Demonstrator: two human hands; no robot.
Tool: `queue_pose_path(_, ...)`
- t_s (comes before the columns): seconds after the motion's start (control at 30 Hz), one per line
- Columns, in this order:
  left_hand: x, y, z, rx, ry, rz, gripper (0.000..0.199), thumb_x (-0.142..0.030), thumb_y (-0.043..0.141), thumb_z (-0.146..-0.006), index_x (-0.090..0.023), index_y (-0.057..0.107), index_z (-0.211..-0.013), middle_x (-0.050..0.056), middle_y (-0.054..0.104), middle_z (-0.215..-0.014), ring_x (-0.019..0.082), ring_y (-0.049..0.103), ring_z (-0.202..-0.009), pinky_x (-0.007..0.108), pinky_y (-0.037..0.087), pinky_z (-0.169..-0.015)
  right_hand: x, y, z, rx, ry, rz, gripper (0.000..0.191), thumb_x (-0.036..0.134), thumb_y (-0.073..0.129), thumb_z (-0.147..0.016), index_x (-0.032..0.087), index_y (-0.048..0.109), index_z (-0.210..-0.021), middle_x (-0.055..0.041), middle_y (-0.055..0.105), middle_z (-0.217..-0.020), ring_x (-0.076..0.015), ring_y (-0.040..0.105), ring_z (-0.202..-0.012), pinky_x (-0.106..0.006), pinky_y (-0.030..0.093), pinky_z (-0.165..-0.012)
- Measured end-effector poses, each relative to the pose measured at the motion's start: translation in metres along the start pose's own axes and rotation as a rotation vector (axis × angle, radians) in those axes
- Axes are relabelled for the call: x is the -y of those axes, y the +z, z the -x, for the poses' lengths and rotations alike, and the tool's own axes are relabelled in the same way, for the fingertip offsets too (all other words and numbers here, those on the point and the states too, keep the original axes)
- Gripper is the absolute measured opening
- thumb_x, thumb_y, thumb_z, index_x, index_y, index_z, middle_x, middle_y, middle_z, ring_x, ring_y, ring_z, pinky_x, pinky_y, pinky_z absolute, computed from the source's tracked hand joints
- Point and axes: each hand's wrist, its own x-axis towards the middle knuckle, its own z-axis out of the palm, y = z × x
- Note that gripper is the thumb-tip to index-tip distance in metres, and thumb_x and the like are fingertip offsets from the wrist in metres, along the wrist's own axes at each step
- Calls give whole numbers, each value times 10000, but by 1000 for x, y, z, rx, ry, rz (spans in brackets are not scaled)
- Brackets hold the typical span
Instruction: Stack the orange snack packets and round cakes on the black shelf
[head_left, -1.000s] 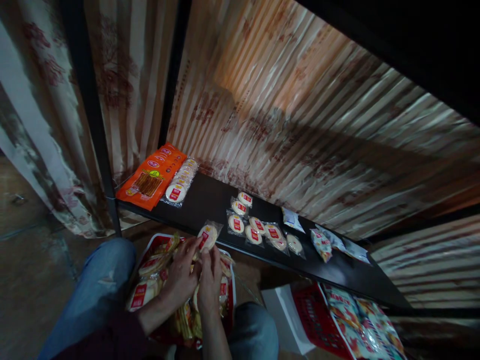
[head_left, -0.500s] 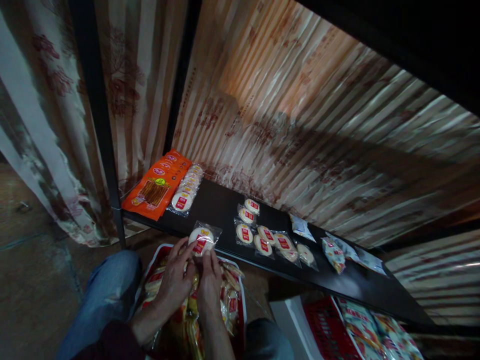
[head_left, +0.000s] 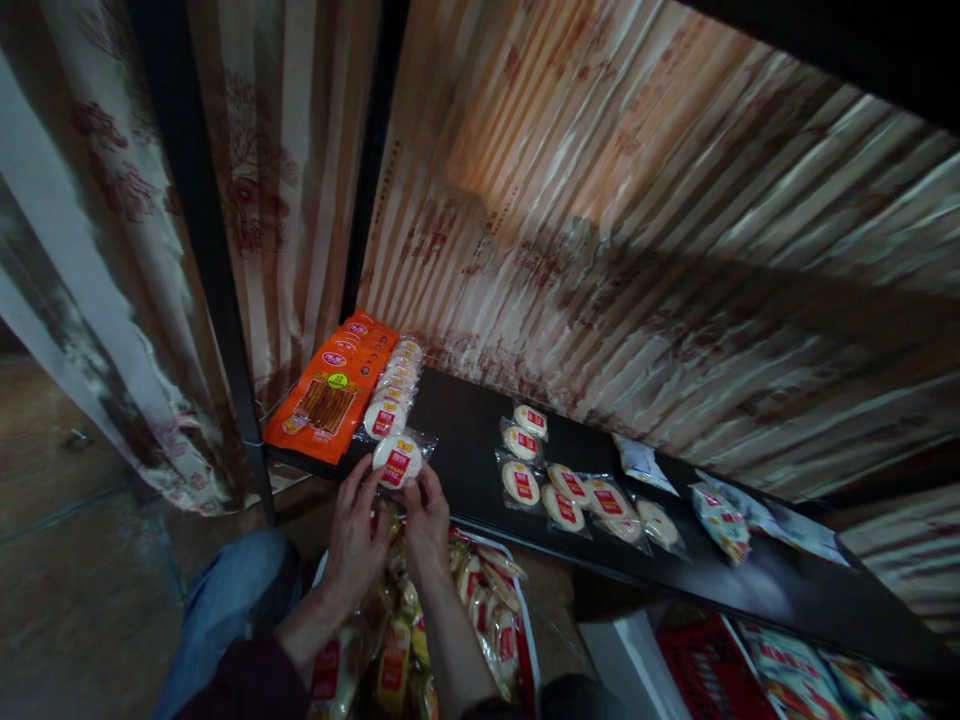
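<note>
Both hands on one packet, head view. Left hand [head_left: 358, 525] grips the left edge of a clear-wrapped round packet [head_left: 397, 462], pale disc with red label. Right hand [head_left: 426, 515] pinches its lower right edge, thumb on top. Neither hand free. Packet sits at the front edge of a black shelf [head_left: 457, 440], label side up, just in front of the nearest piece of a packet row [head_left: 401, 380]; cannot tell if it rests on the shelf or is held slightly above.

Row: same kind of packets, overlapping front to back. Directly left of it, orange bags [head_left: 334, 390], stacked and overlapping, picture of brown sticks on the top one. Right of the row, a bare stretch, then a loose cluster of round packets [head_left: 562, 490], some overlapping. Further right, a pale small bag [head_left: 645, 463], then more bags [head_left: 724, 520] close together, one with colored print.

Below the hands, between the knees, a basket with a white rim [head_left: 531, 625], filled with wrapped food packets [head_left: 394, 650]; forearms hide part of it. Lower right, under the shelf, a white box [head_left: 637, 650] beside a red basket [head_left: 705, 665], printed bags [head_left: 795, 665] next to it. Behind the shelf, a patterned striped curtain [head_left: 540, 250]. Left knee [head_left: 240, 590] in blue jeans, dark sleeve [head_left: 251, 680] below.
</note>
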Motion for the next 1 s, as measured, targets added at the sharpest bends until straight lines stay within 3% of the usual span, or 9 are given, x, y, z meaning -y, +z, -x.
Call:
queue_pose_path(0.17, 8, -1, -17, -6, 70, -55, 417, -104, 393, -821, -138, 499, -1223, 134, 442, -1334, 232, 422, -1248, 451, 382, -1052, 1, 13, -19, 26, -22, 7, 412, 333, 567, -737, 182, 571, -1121, -60, 675, -1061, -195, 630, -927, -319, 497, -818)
queue_pose_path(0.37, 19, -3, -31, 13, 89, -100, 434, -96, 390, -831, -137, 467, -1255, 143, 399, -1373, 254, 379, -1288, 478, 366, -1064, 2, 24, -32, -2, -115, 166, 386, 317, 512, -761, 172, 596, -1109, -55, 690, -1027, -179, 629, -888, -303, 493, -787)
queue_pose_path(0.57, 35, 1, -32, 7, 107, -120, 456, -98, 408, -821, -147, 467, -1271, 142, 410, -1366, 264, 384, -1284, 490, 367, -1061, -1, 29, -39, -42, -166, 347, 364, 294, 482, -771, 176, 617, -1088, -47, 703, -990, -172, 628, -887, -295, 471, -817)
queue_pose_path(0.77, 44, 9, -33, -19, 93, -95, 475, -83, 402, -817, -165, 468, -1279, 129, 416, -1372, 250, 392, -1290, 480, 373, -1060, 3, 29, -40, -79, -217, 576, 376, 304, 469, -784, 159, 624, -1094, -99, 675, -1026, -202, 614, -931, -316, 447, -852)
queue_pose_path(1.0, 49, 15, -32, -19, 123, -123, 524, -72, 397, -815, -163, 421, -1331, 148, 347, -1437, 286, 320, -1340, 523, 343, -1068, 6, 34, -42, -111, -241, 754, 359, 272, 452, -809, 155, 632, -1096, -114, 662, -978, -211, 614, -869, -316, 453, -807)
